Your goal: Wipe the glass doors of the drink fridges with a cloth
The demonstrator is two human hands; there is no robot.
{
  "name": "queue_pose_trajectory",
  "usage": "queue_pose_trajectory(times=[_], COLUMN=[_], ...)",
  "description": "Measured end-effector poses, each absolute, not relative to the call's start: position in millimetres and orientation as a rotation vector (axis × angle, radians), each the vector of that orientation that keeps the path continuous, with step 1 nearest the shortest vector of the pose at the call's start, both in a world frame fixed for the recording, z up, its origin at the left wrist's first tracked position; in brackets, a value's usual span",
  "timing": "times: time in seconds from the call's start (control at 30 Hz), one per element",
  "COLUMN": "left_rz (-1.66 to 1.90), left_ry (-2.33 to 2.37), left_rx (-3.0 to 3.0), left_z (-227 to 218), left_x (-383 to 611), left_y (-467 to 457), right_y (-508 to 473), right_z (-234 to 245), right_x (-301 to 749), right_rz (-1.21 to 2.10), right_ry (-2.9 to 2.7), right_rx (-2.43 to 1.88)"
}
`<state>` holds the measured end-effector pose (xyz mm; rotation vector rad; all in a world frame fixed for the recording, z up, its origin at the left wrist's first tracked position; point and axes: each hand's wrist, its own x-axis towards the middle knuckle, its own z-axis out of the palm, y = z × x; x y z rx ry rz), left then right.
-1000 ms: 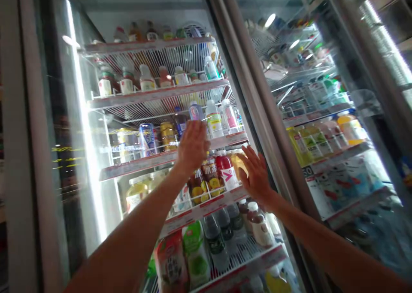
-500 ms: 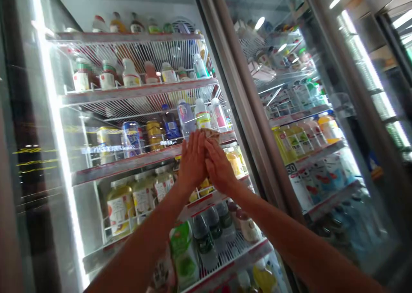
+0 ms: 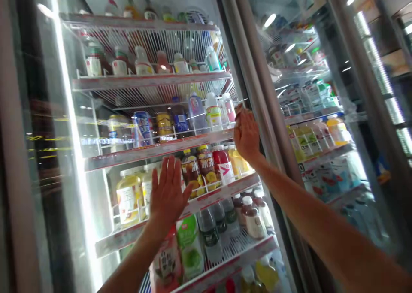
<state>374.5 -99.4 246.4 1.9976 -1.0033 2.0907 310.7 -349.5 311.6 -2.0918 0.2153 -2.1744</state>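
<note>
My left hand (image 3: 169, 194) is spread flat against the glass door (image 3: 107, 141) of a drinks cooler, fingers straight and holding nothing. Farther up and right, my right hand (image 3: 247, 136) presses a crumpled brownish cloth (image 3: 240, 109) to the glass, close to the metal door frame (image 3: 254, 74). Most of the cloth is hidden under the fingers. Behind the glass, between the two hands, stand dark tea bottles (image 3: 206, 164) and a red bottle (image 3: 222, 162).
Wire shelves (image 3: 151, 83) inside the cooler carry several rows of bottles, cans and cartons. A bright light strip (image 3: 75, 155) runs down the left side. To the right, another glass-fronted section holds more drinks (image 3: 309, 138).
My hands were together on the cloth and have parted. The right one has slid right and up with the cloth toward the frame; the left has moved left and down, opening flat.
</note>
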Motion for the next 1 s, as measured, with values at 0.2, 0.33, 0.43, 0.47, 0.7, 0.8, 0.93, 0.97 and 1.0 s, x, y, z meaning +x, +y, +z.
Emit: queue_pose_trajectory(times=[0.2,0.33,0.43,0.47,0.7,0.8,0.93,0.97,1.0], left_rz=[2.114,2.107,2.091,2.089,2.063,2.057,2.085,2.094,2.101], left_ry=[-1.032,-1.027,-0.999,-0.992,-0.981,-0.996,-0.995,-1.004,-1.018], left_rx=[1.961,1.953,1.954,1.953,1.949,1.950,1.958,1.964,1.971], left_z=[246,244,240,239,236,238,234,231,227], left_x=[374,374,373,373,371,371,371,371,371], left_y=[-97,-98,-100,-101,-104,-103,-99,-97,-95], right_y=[-339,-384,-396,-396,-395,-372,-345,-347,-352], right_z=[272,313,276,251,237,272,240,232,229], right_x=[311,302,302,302,300,309,309,307,305], right_rz=[-2.241,-2.267,-2.316,-2.341,-2.289,-2.305,-2.237,-2.190,-2.163], right_ry=[-0.462,0.078,-0.072,-0.163,-0.182,-0.090,-0.624,-0.762,-0.789], right_rx=[-2.467,-2.149,-2.150,-2.167,-2.258,-2.101,-2.404,-2.499,-2.549])
